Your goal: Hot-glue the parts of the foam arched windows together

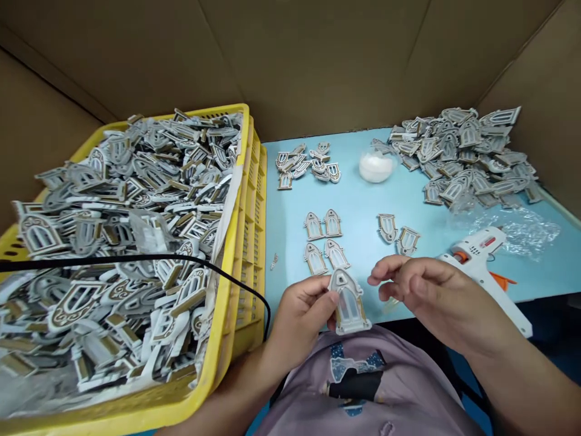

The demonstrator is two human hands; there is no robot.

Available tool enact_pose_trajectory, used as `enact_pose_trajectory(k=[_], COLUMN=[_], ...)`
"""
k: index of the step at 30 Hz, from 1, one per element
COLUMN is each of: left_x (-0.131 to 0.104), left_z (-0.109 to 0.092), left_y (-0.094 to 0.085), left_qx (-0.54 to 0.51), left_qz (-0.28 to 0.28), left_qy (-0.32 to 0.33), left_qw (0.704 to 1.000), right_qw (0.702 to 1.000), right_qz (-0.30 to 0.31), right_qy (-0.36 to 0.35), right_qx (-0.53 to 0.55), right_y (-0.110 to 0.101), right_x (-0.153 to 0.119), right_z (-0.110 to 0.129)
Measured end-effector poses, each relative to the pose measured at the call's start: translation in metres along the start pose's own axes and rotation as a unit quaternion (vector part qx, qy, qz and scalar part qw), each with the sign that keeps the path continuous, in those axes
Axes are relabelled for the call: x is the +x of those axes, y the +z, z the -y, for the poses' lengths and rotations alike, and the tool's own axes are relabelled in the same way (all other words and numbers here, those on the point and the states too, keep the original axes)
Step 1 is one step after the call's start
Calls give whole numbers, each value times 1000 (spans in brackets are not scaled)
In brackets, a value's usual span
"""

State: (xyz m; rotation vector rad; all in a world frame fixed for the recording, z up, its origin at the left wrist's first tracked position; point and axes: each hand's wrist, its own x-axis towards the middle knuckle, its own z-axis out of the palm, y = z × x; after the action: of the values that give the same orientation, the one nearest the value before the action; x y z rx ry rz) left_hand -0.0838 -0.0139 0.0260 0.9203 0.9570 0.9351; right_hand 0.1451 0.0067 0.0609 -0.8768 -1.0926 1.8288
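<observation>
Brown cardboard walls (327, 66) close in a pale blue table (290, 236), and at our left a big yellow crate (220, 339) takes up much of the space, heaped with small grey-and-white window pieces (42, 233). A black cable (149, 258) stretches across that heap and bends down by the crate's side, near our left forearm. At the far right we see another loose pile (472, 157), with crinkled clear plastic (521, 230) in front of it and a white glue gun (481, 248) partly hidden by our right hand (422, 281) and forearm. A rounded white container (376, 166) stands between this pile and a small far cluster (295, 163). Nearer, four arched pieces (313, 225) lie two by two, with two more pieces (387, 229) to their right. Our left hand pinches (306, 318) one arched window piece (349, 306) upright over our lap, just in front of the four. Our right hand, beside it and apart, has its fingers half curled; we cannot tell whether they hold anything small.
</observation>
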Motion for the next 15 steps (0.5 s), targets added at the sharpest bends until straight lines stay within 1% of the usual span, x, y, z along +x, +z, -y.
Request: enact_pose_trajectory(k=[1, 3, 6, 8, 10, 12, 15], left_x=[0, 0, 0, 0, 2, 4, 11], left_z=[4, 12, 25, 31, 34, 34, 29], left_y=[0, 0, -2, -5, -8, -10, -10], left_qx=[6, 29, 73, 93, 103, 107, 109], left_qz=[5, 18, 38, 41, 41, 36, 17], left_qy=[-18, -55, -97, -112, -118, -116, -106], left_qw=[1000, 998, 992, 988, 987, 987, 988], right_qw=[999, 993, 988, 985, 985, 988, 984], right_qz=[-12, -26, -39, -43, -46, -58, -132], right_qy=[7, 10, -11, -26, -35, -49, -108], right_qx=[50, 112, 151, 164, 160, 133, 46], right_y=[-2, -5, -8, -12, -19, -29, -52], right_x=[1, 2, 1, -2, -6, -12, -22], right_z=[0, 0, 4, 9, 16, 28, 52])
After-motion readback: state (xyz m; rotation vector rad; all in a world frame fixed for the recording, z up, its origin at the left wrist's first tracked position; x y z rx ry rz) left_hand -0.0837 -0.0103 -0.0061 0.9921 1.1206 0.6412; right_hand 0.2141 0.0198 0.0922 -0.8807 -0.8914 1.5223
